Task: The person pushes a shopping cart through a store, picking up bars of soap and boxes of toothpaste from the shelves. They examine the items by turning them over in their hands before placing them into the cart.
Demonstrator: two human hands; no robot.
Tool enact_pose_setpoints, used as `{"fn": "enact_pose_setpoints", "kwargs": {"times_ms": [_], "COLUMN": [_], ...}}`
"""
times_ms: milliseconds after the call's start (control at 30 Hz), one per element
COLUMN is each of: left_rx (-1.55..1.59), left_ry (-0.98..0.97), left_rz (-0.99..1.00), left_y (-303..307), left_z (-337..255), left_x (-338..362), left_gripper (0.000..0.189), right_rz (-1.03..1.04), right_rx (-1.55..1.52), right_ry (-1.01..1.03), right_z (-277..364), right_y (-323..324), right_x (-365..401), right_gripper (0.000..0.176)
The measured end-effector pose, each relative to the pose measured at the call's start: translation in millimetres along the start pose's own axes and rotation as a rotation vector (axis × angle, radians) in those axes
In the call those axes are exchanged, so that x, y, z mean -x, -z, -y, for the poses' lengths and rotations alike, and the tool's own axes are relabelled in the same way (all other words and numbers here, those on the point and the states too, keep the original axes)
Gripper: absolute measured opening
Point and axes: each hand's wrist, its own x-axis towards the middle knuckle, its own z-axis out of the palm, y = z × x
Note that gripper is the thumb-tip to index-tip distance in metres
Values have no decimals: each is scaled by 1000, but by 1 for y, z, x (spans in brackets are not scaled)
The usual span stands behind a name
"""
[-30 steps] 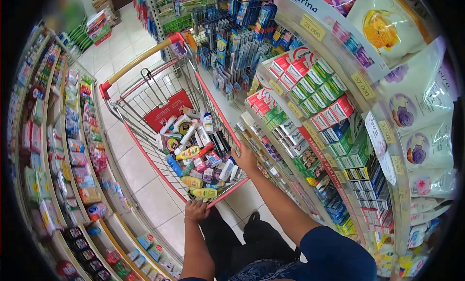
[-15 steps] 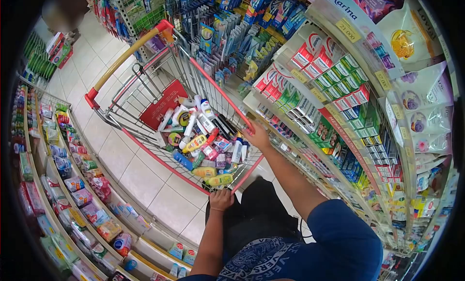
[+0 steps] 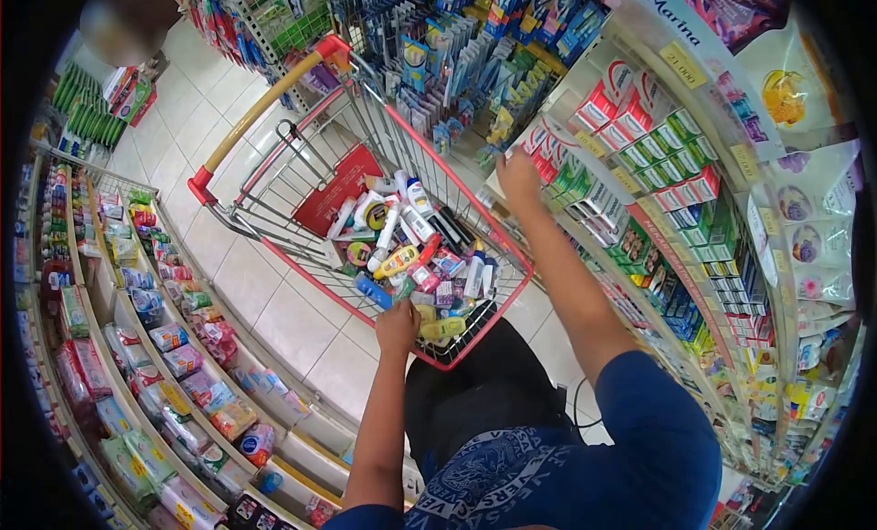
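A shopping cart [image 3: 457, 187] with red rails and a yellow handle stands before me, filled with bottles, tubes and packets. My left hand [image 3: 398, 328] is closed on the cart's near left rim, beside a yellow-green bottle [image 3: 443, 328]. My right hand [image 3: 521, 181] is raised off the cart, at the edge of the right shelf near red and white toothpaste boxes [image 3: 548, 151]. Its fingers are curled and partly hidden, and whether they hold anything I cannot make out.
Shelves of packaged goods [image 3: 219, 393] curve along the left. On the right, a tall shelf holds toothpaste boxes [image 3: 671, 151] and pouches [image 3: 813, 219]. Toothbrush packs [image 3: 457, 68] hang beyond the cart. A person [image 3: 123, 23] stands at the upper left on the tiled floor [image 3: 183, 100].
My right hand has left the cart's rail and moved up to the toothpaste shelf. My left hand has shifted up and left along the rim. The cart appears slightly further right.
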Motion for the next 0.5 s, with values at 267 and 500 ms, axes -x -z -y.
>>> {"fn": "enact_pose_setpoints", "kwargs": {"times_ms": [267,500], "left_rx": [-85,-39], "left_ry": [105,85], "left_rz": [-71,-148], "left_y": [-16,-15], "left_z": [-4,-5], "left_x": [1,2], "left_gripper": [15,14], "right_rz": [330,306], "right_rx": [401,504], "right_ry": [-240,-283], "right_z": [6,-4], "right_y": [-14,-42], "right_x": [-67,-79], "right_gripper": [23,20]}}
